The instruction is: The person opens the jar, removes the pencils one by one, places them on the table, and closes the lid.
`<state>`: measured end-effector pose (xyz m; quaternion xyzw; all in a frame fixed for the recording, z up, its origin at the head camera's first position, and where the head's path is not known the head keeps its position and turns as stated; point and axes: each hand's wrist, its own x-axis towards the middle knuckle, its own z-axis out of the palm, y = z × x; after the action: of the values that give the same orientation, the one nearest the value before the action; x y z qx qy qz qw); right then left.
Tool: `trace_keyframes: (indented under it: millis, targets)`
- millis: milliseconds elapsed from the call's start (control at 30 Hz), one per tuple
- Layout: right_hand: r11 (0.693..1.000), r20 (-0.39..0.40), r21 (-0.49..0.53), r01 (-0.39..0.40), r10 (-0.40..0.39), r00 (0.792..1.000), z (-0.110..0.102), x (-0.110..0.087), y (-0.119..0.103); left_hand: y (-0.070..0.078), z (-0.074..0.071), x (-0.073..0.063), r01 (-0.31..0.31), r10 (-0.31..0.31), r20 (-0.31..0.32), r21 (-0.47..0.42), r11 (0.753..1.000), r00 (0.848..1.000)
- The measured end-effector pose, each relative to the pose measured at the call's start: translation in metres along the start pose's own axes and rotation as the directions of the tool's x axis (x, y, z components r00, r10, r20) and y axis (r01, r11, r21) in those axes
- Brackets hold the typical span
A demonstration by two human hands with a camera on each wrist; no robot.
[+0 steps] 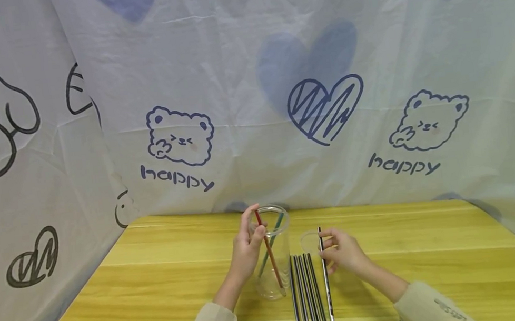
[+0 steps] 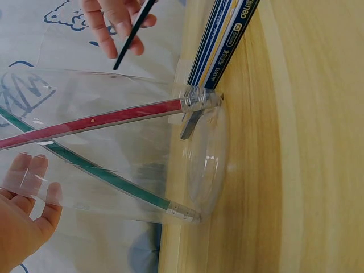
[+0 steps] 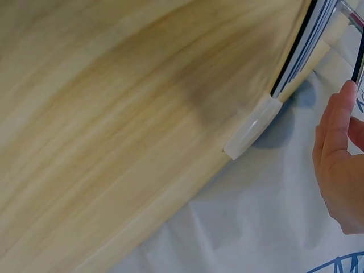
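Note:
A clear plastic jar [image 1: 283, 253] stands upright on the table, its rim in the grip of my left hand [image 1: 245, 249]. Inside it lean a red pencil [image 2: 108, 120] and a green pencil [image 2: 114, 179], crossing each other, metal-capped ends down. My right hand [image 1: 344, 251] pinches a dark striped pencil [image 1: 327, 290] near its upper end, just right of the jar, with its silvery end downward. Between the jar and this pencil lies a row of several dark pencils [image 1: 307, 292], side by side. In the left wrist view, left fingertips show through the jar wall.
A clear round lid [image 3: 253, 128] lies on the wooden table [image 1: 157, 283] beyond the pencil row, partly behind my right hand in the head view. A printed white cloth [image 1: 241, 104] hangs along the back and left edges of the table.

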<state>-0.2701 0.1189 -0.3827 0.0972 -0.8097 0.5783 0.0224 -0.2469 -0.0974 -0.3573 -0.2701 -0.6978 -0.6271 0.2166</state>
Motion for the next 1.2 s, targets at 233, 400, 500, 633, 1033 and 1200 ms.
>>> trace_keyframes:
  millis: [233,400,500,633,1033,1200]
  targets:
    - [0.998,0.022,-0.054,-0.033,0.034,0.999,0.003,0.0,0.007,0.001,0.0,0.0,0.005,-0.005,-0.006,0.01,1.0,1.0]
    - [0.996,0.045,-0.077,-0.053,0.056,0.997,0.005,0.002,0.01,0.001,0.001,-0.001,-0.011,0.011,-0.009,0.005,1.0,1.0]
    - [0.994,0.061,-0.089,-0.065,0.071,0.996,0.006,0.001,0.01,0.001,0.001,-0.001,-0.013,0.013,-0.008,0.002,1.0,1.0]
    - [0.991,0.093,-0.104,-0.086,0.095,0.991,0.006,0.001,0.011,0.001,0.001,-0.001,-0.012,0.012,-0.01,0.007,1.0,1.0]
    - [0.979,0.117,-0.167,-0.12,0.14,0.983,0.016,0.001,0.012,-0.032,-0.001,0.003,-0.012,0.012,-0.009,0.0,1.0,1.0]
    - [0.97,0.123,-0.199,-0.14,0.167,0.978,0.018,0.001,0.013,-0.033,-0.001,0.003,-0.014,0.014,-0.003,-0.003,1.0,1.0]
